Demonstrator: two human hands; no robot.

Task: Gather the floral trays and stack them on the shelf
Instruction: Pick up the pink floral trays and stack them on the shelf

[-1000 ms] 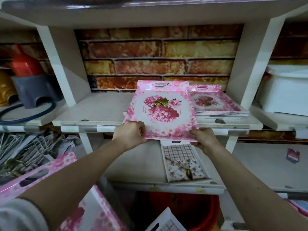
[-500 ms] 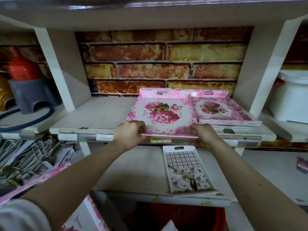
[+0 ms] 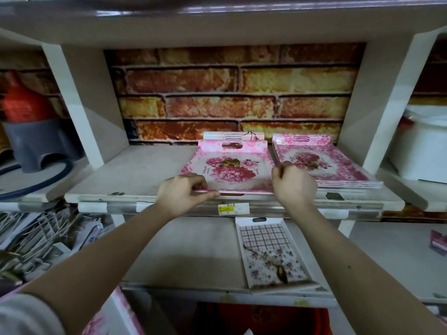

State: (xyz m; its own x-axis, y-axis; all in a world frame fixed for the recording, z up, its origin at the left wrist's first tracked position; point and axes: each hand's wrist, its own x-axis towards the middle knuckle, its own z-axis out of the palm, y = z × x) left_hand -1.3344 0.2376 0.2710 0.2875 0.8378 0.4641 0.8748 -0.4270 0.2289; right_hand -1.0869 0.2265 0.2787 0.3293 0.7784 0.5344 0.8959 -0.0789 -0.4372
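1. While one checked tray lies on the lower shelf, the left hand pinches the near rim of the floral tray, and the right hand grips its right edge.
2. Tilted up a second ago, that single tray now lies flat on the shelf, with its long axis front-to-back and its handle slot toward the brick wall.
3. Just right of it sits one stack of pink trays, with about four rims showing.

A pink floral tray is being held level at the front of the middle shelf by both hands. Its near edge is being pinched between thumb and fingers by the left hand, and its near right corner is being gripped by the right hand. A paler tray is being partly covered behind it. Just beside it on the right, a stack of matching pink trays is being borne by the same shelf. A checked tray with small flowers is being carried flat by the lower shelf.
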